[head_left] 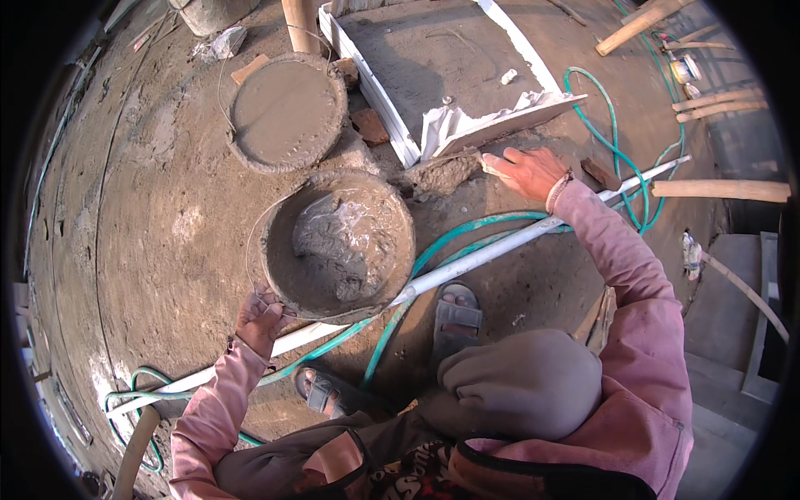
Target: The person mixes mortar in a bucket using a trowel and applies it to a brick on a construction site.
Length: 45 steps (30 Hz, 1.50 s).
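Note:
My left hand grips the wire handle at the near-left rim of a bucket with lumpy wet grey mortar inside. My right hand is closed on the pale handle of a mortar-caked trowel, to the right of the bucket. Behind, a second bucket is full of smooth grey slurry, with broken bricks beside it. A white-edged box frame holding grey material stands beyond my right hand, its near edge crumpled.
A white pipe and green hoses cross the ground by my sandaled feet. Bamboo poles jut in from the right and rear, near a paint pail. A pale container sits at the back left.

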Tool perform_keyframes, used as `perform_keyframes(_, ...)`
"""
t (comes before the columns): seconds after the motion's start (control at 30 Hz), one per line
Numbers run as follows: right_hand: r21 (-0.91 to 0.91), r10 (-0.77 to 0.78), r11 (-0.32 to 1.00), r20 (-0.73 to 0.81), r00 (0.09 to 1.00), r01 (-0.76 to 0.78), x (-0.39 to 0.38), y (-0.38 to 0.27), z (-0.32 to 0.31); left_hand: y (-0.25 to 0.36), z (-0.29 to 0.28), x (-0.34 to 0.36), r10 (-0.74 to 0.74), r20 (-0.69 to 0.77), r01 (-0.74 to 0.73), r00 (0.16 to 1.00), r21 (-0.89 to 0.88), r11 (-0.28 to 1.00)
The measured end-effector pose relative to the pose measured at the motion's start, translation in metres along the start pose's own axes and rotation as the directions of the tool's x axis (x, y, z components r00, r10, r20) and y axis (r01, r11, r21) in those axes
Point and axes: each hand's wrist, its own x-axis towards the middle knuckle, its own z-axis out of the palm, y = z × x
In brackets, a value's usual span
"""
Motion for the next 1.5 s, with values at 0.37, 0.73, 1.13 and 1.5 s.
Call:
perform_keyframes(0.37, 0.160, 0.207, 0.962, 0.099, 0.973, -0.220, -0.063, -0.026, 0.049, -0.003, -0.002, -0.001, -0.015, -0.019, 0.015, 1.000, 0.000, 1.000)
perform_keyframes(0.73, 0.117, 0.309, 0.931, 0.244, 0.919, -0.345, -0.042, 0.016, 0.040, -0.006, -0.001, 0.003, -0.041, -0.013, 0.040, 0.999, -0.056, 0.998)
perform_keyframes(1.13, 0.578, 0.075, 0.816, -0.118, 0.990, 0.007, -0.070, -0.036, -0.064, 0.011, 0.021, -0.006, 0.018, 0.028, -0.019, 0.999, 0.034, 0.999)
perform_keyframes(1.5, 0.211, -0.221, 0.961, 0.202, 0.954, 0.178, 0.058, -0.130, -0.068, 0.021, 0.085, -0.011, 0.061, 0.082, -0.071, 0.995, 0.127, 0.989)
